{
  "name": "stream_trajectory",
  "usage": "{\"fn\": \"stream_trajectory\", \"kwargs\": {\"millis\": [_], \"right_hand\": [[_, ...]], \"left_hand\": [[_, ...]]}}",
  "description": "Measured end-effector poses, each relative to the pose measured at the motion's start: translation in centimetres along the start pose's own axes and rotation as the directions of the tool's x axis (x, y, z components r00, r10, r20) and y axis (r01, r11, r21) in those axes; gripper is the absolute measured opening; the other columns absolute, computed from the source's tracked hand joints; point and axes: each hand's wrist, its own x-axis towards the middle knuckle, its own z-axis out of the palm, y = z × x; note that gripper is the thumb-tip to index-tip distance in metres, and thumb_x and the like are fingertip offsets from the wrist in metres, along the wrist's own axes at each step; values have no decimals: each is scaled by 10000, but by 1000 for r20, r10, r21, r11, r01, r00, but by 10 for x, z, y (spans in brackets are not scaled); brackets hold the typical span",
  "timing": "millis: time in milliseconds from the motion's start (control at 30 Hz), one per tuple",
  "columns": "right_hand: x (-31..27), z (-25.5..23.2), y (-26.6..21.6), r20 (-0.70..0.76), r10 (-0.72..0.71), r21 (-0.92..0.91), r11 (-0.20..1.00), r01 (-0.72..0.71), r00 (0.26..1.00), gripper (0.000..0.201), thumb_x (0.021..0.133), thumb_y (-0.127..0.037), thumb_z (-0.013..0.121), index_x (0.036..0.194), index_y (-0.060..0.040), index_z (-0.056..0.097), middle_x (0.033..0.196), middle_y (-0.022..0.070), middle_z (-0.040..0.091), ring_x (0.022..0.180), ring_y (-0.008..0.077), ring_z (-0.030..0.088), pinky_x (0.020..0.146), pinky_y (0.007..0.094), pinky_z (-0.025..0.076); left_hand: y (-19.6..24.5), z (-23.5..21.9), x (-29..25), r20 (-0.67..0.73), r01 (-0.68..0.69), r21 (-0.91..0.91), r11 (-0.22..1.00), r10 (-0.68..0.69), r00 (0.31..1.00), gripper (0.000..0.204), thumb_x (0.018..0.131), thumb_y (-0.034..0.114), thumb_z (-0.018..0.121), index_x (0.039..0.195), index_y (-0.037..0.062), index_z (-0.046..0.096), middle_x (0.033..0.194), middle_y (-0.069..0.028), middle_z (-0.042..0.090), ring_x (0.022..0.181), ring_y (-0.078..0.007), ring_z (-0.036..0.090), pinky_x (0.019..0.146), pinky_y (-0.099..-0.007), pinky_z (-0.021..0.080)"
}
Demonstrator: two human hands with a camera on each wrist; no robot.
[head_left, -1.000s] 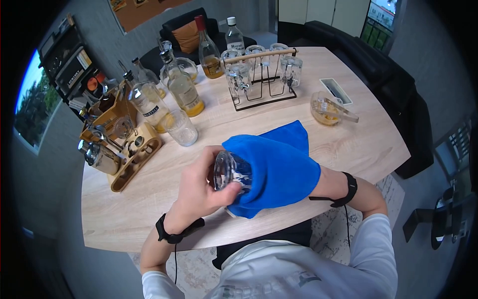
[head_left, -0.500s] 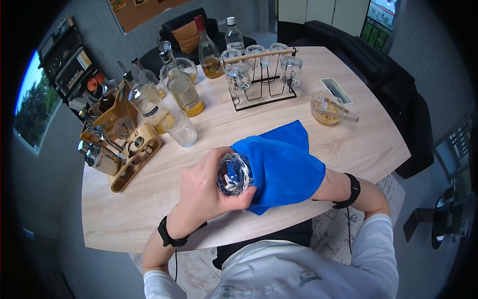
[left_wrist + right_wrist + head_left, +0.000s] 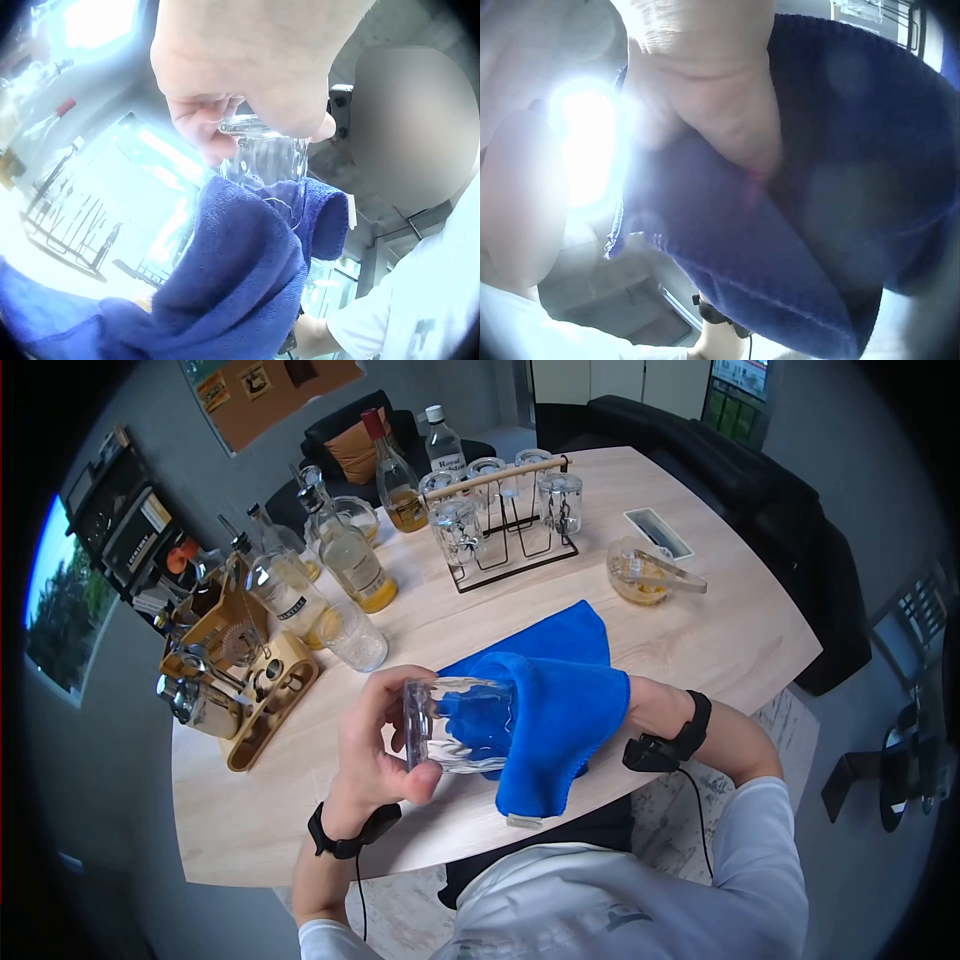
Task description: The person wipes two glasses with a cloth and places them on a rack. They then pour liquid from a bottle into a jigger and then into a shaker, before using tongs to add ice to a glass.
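A clear ribbed glass [image 3: 460,725] lies sideways above the near table edge. The left hand [image 3: 375,740] grips its left end between thumb and fingers; in the left wrist view the left hand [image 3: 255,67] holds the glass [image 3: 266,161] by its rim end. A blue cloth [image 3: 565,730] wraps the other end, and some blue shows through the glass wall. The right hand is under the cloth in the head view, its fingers hidden. In the right wrist view, part of the right hand [image 3: 712,97] shows against the cloth [image 3: 780,247].
A rack [image 3: 515,570] of upturned glass mugs stands at the back. Bottles [image 3: 350,560], a tumbler [image 3: 355,640] and a wooden bar-tool stand [image 3: 270,705] are on the left. A glass bowl [image 3: 640,575] with tongs sits at the right, beside a framed dark panel [image 3: 660,532].
The glass has turned from facing the head camera to lying sideways, showing its side. Both hands have shifted slightly, and the cloth has moved, with its lower corner hanging down. The head view has shifted.
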Motion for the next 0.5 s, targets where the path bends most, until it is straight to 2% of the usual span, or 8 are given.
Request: {"fn": "stream_trajectory", "kwargs": {"millis": [33, 133, 267, 300, 333, 400, 467, 500], "right_hand": [[-1, 1, -1, 41, 77, 79, 994, -80, 996, 563, 777, -100, 809, 1264, 0, 545, 1108, 59, 673, 961, 98, 631, 846, 255, 553], [-2, -4, -20, 42, 241, 245, 938, -244, 970, 528, 813, -111, 780, 1279, -18, 549, 1132, 51, 664, 990, 91, 618, 850, 228, 545], [-9, -11, 6, -46, 72, 217, 974, -60, 996, 345, 825, -127, 748, 1120, -6, 616, 1050, 61, 671, 926, 129, 631, 780, 282, 552], [-9, -11, 2, -68, -57, -258, 965, 38, 996, 499, 790, -240, 781, 1195, -20, 589, 1079, 82, 667, 940, 157, 632, 811, 294, 539], [-7, -8, -9, -28, -180, -674, 730, 114, 983, 656, 754, -352, 815, 1270, -35, 561, 1107, 102, 664, 954, 184, 633, 841, 305, 526], [-3, 8, -36, -105, -203, -724, 687, 65, 974, 698, 726, -393, 821, 1268, -37, 562, 1120, 113, 653, 974, 208, 628, 850, 326, 515], [-7, 14, -33, -185, -228, -766, 643, 5, 956, 740, 698, -433, 827, 1267, -39, 563, 1133, 124, 643, 994, 233, 622, 858, 346, 503], [-9, 11, -13, -190, -365, -807, 586, 66, 911, 690, 756, -405, 791, 1295, -52, 543, 1171, 112, 629, 1038, 228, 609, 898, 357, 496]], "left_hand": [[0, 1, 1, 3, 2, 4, 1000, -2, 1000, 802, 691, 566, 741, 1190, -21, 519, 877, -38, 605, 677, -69, 540, 558, -193, 407], [7, 7, 3, -184, 32, -137, 990, -57, 981, 981, 672, 732, 722, 1227, -39, 475, 982, -55, 579, 850, -102, 561, 728, -220, 446], [4, 1, 7, -250, -38, -71, 997, 19, 968, 961, 694, 731, 700, 1232, -35, 480, 1006, -56, 575, 863, -97, 563, 727, -220, 458], [4, 2, 6, -249, -38, -70, 997, 20, 968, 961, 694, 731, 700, 1232, -35, 480, 1006, -56, 575, 863, -97, 563, 727, -220, 458], [3, 4, 5, -242, -31, -77, 997, 12, 970, 918, 702, 687, 720, 1229, -28, 488, 994, -59, 582, 833, -93, 568, 689, -213, 461], [3, 6, 5, -233, -25, -84, 996, 5, 972, 875, 711, 643, 740, 1226, -21, 495, 983, -62, 590, 802, -88, 574, 651, -206, 464], [3, 9, 4, -130, -87, 216, 973, 117, 985, 824, 673, 523, 823, 1216, -9, 507, 936, -65, 597, 694, -80, 565, 559, -191, 444], [-1, 12, 2, -111, -122, 264, 957, 156, 981, 877, 601, 485, 899, 1208, -12, 506, 894, -68, 604, 624, -85, 555, 508, -191, 427]]}}
